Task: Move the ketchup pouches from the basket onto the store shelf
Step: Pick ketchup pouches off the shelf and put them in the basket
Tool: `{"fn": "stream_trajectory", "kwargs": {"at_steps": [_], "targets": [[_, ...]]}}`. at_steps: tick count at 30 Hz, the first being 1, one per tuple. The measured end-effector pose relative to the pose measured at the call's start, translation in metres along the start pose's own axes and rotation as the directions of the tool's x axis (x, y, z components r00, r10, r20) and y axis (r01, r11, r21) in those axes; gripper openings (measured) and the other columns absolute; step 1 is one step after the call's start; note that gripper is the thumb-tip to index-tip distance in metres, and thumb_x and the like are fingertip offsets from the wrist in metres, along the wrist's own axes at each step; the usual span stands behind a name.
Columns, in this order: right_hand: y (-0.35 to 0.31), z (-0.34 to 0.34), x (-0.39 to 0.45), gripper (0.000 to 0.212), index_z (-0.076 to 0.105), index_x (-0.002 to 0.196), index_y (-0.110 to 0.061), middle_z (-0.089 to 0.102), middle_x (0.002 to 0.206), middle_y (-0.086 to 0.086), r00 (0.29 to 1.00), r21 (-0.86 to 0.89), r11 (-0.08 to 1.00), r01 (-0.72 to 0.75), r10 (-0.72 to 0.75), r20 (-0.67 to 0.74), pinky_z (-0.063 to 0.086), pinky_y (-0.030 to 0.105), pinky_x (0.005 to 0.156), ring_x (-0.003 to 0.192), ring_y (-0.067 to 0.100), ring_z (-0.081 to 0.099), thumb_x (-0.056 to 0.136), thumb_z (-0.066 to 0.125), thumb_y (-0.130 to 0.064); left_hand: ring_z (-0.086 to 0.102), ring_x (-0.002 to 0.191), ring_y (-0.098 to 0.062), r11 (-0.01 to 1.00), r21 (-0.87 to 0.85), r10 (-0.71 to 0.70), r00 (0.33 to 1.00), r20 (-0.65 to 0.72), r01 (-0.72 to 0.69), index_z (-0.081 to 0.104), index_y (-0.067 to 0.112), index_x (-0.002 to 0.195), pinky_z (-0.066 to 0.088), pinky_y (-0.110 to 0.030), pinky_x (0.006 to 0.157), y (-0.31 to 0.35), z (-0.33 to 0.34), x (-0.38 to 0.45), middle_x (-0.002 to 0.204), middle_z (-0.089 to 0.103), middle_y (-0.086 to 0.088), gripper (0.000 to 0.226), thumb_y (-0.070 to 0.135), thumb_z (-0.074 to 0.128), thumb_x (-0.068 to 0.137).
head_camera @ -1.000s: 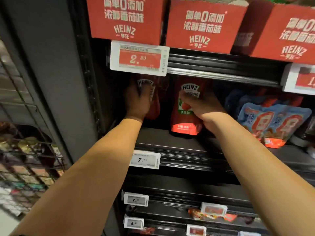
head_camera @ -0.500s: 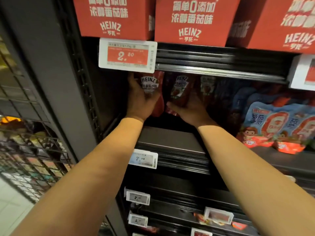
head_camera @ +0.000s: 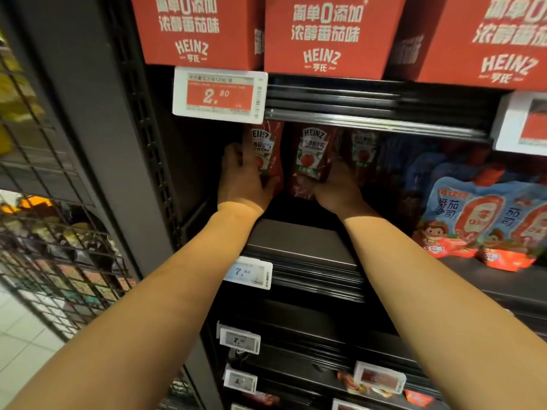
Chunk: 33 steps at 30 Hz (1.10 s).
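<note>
— Bare forearms reach in from the near edge, over the dark metal shelf (head_camera: 296,244) with the small price tag (head_camera: 248,272) on its lip. Why both arms at once?

— Each hand seems to steady its own pouch. The left hand (head_camera: 241,180) wraps the lower part of the left ketchup pouch (head_camera: 264,152), fingers closed on it from the side and front. The right hand (head_camera: 337,187) cups the middle ketchup pouch (head_camera: 310,158) from below and the right, fingers curled round its bottom edge.

— And why held upright?

— Likely so the labels face the aisle and the soft pouches don't slump. Both stand far back on the shelf, side by side, under the big red price tag (head_camera: 220,96).

— Anything beyond them?

— A third pouch (head_camera: 362,150) stands just right, untouched; blue pouches (head_camera: 479,220) lie further right. The basket isn't in view.
</note>
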State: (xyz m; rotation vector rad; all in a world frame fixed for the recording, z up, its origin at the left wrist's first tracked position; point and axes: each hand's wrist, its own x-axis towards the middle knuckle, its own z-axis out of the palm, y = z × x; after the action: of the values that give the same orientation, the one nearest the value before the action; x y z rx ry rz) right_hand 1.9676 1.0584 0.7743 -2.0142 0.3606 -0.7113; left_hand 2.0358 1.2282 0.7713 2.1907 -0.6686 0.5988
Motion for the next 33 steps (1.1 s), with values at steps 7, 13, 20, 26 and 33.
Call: {"fn": "stream_trajectory", "kwargs": {"at_steps": [7, 13, 20, 26, 33], "targets": [[-0.02, -0.019, -0.011, 0.049, 0.072, 0.112, -0.014, 0.078, 0.1, 0.002, 0.972, 0.525, 0.82, -0.227, 0.222, 0.074, 0.06, 0.037, 0.078, 0.091, 0.021, 0.076, 0.068, 0.086, -0.033, 0.054, 0.113, -0.033, 0.888, -0.053, 0.438, 0.876, -0.2, -0.456, 0.057, 0.017, 0.125, 0.048, -0.033, 0.095, 0.014, -0.007, -0.017, 0.124, 0.05, -0.017, 0.048, 0.038, 0.065, 0.083], [-0.031, -0.027, -0.028, 0.041, 0.069, 0.12, -0.009, 0.076, 0.109, 0.011, 0.958, 0.642, 0.713, -0.283, 0.186, 0.217, 0.058, 0.033, 0.073, 0.098, 0.025, 0.074, 0.085, 0.073, -0.032, 0.054, 0.112, -0.011, 0.874, -0.276, 0.367, 0.916, -0.164, -0.4, 0.064, 0.016, 0.128, 0.036, -0.004, 0.099, 0.025, -0.007, -0.021, 0.127, 0.054, -0.013, 0.049, 0.034, 0.078, 0.084], [-0.034, -0.028, -0.033, 0.04, 0.067, 0.119, -0.008, 0.077, 0.105, 0.011, 0.97, 0.658, 0.714, -0.238, 0.14, 0.199, 0.059, 0.033, 0.068, 0.094, 0.023, 0.075, 0.085, 0.076, -0.028, 0.052, 0.113, -0.009, 0.853, -0.324, 0.362, 0.911, -0.196, -0.409, 0.067, 0.009, 0.125, 0.043, -0.01, 0.099, 0.029, -0.009, -0.02, 0.127, 0.055, -0.016, 0.049, 0.026, 0.082, 0.082], [-0.032, -0.028, -0.029, 0.039, 0.068, 0.116, -0.009, 0.076, 0.106, 0.012, 0.976, 0.636, 0.741, -0.217, 0.146, 0.163, 0.059, 0.038, 0.076, 0.099, 0.029, 0.074, 0.084, 0.077, -0.029, 0.053, 0.114, -0.014, 0.842, -0.355, 0.369, 0.913, -0.171, -0.407, 0.067, 0.008, 0.125, 0.038, -0.001, 0.094, 0.027, 0.0, -0.015, 0.127, 0.054, -0.015, 0.049, 0.023, 0.082, 0.08], [-0.026, -0.036, -0.024, 0.043, 0.067, 0.12, -0.01, 0.074, 0.116, 0.012, 0.968, 0.626, 0.747, -0.225, 0.096, 0.233, 0.057, 0.05, 0.09, 0.107, 0.032, 0.071, 0.083, 0.078, -0.028, 0.048, 0.124, -0.005, 0.79, -0.488, 0.379, 0.921, -0.087, -0.371, 0.061, 0.017, 0.134, 0.047, -0.008, 0.093, 0.016, 0.006, -0.012, 0.131, 0.039, 0.017, 0.052, 0.009, 0.074, 0.084]]}}
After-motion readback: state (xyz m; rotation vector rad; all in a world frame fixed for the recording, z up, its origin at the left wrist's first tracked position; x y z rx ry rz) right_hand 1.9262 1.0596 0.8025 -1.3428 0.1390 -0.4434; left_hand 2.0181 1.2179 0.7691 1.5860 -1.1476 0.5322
